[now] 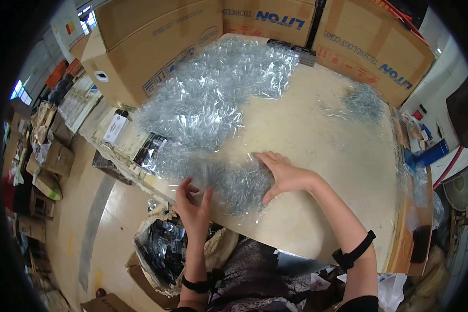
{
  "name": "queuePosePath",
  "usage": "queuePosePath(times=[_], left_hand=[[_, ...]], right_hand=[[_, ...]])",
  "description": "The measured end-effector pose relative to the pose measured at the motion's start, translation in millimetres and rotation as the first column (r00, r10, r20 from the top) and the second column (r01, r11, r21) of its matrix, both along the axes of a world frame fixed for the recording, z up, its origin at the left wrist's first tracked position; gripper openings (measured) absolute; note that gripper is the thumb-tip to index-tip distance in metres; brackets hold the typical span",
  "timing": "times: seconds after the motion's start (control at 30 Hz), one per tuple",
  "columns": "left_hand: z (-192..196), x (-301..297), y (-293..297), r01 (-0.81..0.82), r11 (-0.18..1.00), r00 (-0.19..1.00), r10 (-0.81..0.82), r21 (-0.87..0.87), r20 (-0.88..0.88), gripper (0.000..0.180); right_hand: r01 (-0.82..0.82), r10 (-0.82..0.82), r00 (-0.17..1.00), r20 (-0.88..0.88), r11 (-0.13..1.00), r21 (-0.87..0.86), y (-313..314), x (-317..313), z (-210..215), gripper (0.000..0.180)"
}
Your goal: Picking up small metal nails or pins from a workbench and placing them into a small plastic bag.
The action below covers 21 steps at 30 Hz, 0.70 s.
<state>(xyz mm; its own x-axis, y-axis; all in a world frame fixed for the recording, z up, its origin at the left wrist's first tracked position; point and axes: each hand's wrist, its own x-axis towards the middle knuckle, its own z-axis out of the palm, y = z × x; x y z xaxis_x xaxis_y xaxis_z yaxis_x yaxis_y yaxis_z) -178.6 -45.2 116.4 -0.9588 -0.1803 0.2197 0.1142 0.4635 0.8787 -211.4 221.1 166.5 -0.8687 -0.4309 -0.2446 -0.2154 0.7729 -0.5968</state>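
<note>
On the table (301,127), the right grip (286,176) touches strips (242,188).

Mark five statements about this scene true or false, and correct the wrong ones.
1. The right grip curves at the edge of a glinting grey clump of thin plastic-looking pieces. True.
2. The left grip is clenched into a fist. False: its thumb and fingers are apart.
3. Large brown cardboard boxes stand along the far side of the flat tan tabletop. True.
4. The small white rectangular box is right of the clump. False: it is to its left.
5. A black strap circles the bare right forearm. True.
</note>
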Motion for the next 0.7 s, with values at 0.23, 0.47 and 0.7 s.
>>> queuePosePath(times=[0.23, 0.47, 0.7], left_hand=[[1, -9, 16, 0.069, 0.985, 0.99, -0.047, 0.159, -0.134, 0.027], [8, -10, 42, 0.194, 0.955, 0.974, -0.159, 0.224, -0.163, 0.032], [20, -17, 66, 0.324, 0.838, 0.939, -0.34, 0.439, -0.043, 0.03]], right_hand=[[-0.012, 0.011, 1.0, -0.019, 0.999, -0.034, -9, -1, 6, 0.099], [0.094, -0.066, 0.995, 0.076, 0.869, -0.485, -23, 13, -7, 0.115], [0.085, -0.104, 0.995, 0.004, 0.79, -0.607, -21, 28, -12, 0.121]])
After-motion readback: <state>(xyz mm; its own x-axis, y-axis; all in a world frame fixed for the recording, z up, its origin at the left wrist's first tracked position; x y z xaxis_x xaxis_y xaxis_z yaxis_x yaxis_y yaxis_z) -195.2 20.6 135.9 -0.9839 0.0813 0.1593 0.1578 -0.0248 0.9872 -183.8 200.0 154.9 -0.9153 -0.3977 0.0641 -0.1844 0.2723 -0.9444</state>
